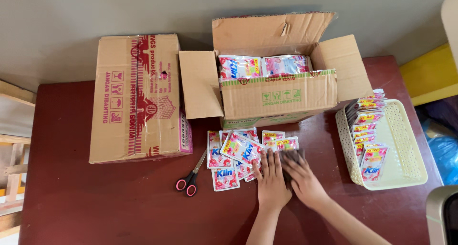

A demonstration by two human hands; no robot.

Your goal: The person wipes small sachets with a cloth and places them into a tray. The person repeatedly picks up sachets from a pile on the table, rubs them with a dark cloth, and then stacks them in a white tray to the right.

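Left hand (pixel 271 178): yours, flat and open, fingers spread, palm down on the table (pixel 95 202) at the edge of the loose sachets.
Right hand (pixel 301 178): yours, touching the left, fingers curled over a small dark-edged stack of sachets (pixel 292 155), gripping it against the table.
Loose sachets (pixel 234 154): pink and white packets, overlapping in a scatter at 10 o'clock from your hands.
Scissors (pixel 191 176): closed, red-and-black handles, lying at 9 o'clock, just beside the scatter.
Basket (pixel 405 149): cream plastic, at 3 o'clock, with sachets filed upright along its left wall.
Open carton (pixel 279 94): at 12 o'clock, flaps up, packed with more sachets.
Closed carton (pixel 136 97): at 10 o'clock, farther off, lying beside the open one.
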